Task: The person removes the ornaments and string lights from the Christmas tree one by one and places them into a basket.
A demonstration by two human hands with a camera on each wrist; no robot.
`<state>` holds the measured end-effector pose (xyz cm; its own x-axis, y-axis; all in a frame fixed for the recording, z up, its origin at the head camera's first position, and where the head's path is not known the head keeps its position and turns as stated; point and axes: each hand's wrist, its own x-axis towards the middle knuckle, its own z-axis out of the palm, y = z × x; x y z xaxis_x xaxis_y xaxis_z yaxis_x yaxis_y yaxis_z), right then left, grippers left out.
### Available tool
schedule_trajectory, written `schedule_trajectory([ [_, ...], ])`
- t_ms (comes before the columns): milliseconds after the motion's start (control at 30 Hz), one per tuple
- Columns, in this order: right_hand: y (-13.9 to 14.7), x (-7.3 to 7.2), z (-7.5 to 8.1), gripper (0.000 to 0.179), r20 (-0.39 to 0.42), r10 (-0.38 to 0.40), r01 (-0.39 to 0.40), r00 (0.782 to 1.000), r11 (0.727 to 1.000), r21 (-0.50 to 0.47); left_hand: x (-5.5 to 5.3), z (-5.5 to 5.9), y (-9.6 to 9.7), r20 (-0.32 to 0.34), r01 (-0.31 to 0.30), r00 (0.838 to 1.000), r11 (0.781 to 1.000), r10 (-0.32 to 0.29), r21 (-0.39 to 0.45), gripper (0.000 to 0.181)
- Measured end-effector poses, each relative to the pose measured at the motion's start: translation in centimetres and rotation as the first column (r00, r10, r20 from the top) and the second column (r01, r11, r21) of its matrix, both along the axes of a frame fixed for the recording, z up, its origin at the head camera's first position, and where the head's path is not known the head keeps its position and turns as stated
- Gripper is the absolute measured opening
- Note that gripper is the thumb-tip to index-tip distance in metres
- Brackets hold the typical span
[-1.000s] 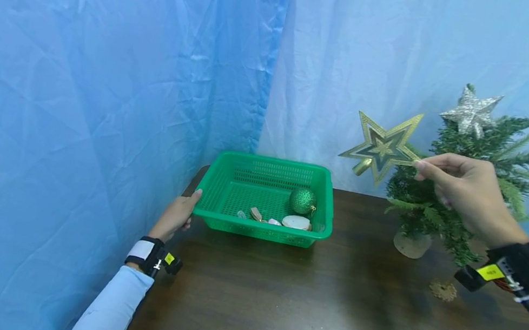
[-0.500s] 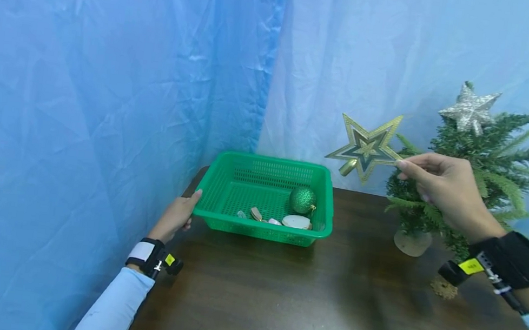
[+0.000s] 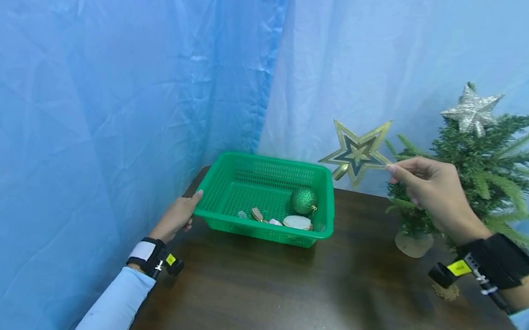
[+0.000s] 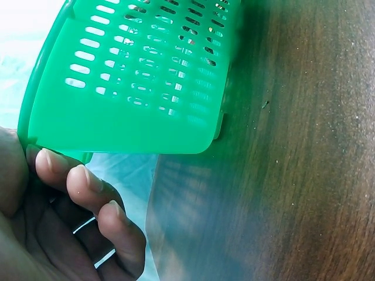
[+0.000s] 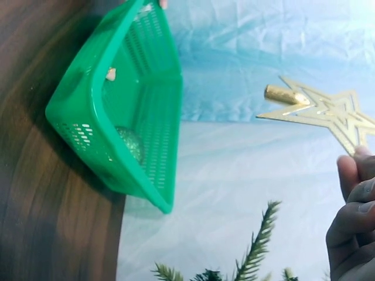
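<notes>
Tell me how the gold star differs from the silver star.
The gold star looks flat with nested outlines, while the silver star looks thicker and crinkled. The gold star is pinched in the right hand, apart from the tree; the silver star sits near the tree's top. Both are five-pointed.

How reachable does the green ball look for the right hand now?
Probably not reachable yet: the right hand pinches the gold star, so its grip is taken. Otherwise the way looks free, with nothing over the green ball in the basket.
</notes>
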<state>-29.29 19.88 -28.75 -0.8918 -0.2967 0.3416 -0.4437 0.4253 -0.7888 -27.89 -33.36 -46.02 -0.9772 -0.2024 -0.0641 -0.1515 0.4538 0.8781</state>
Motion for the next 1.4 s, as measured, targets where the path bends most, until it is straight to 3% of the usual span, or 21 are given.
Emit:
schedule_trajectory([
  [267, -1.0, -0.2, -0.4, 0.039, 0.013, -0.032, 0.032, 0.999, 0.999, 0.023, 0.1, 0.1, 0.1, 0.004, 0.0, 1.0, 1.0, 0.0, 0.01, 0.06],
  [733, -3.1, -0.7, -1.5, 0.042, 0.052, -0.015, 0.012, 0.999, 0.998, 0.064, 0.1, 0.3, 0.2, 0.0, -0.004, 1.0, 1.0, 0.004, 0.019, 0.059],
  [1133, -4.7, -1.1, -1.7, 0.036, 0.069, 0.051, -0.049, 0.996, 0.998, -0.025, 0.1, 0.2, 0.2, -0.012, -0.003, 1.0, 1.0, 0.004, 0.01, 0.06],
  [1400, -5.4, -1.2, -1.9, 0.034, 0.062, 0.066, -0.065, 0.996, 0.998, -0.017, 0.1, 0.1, 0.2, -0.014, -0.003, 1.0, 1.0, 0.003, 0.014, 0.059],
])
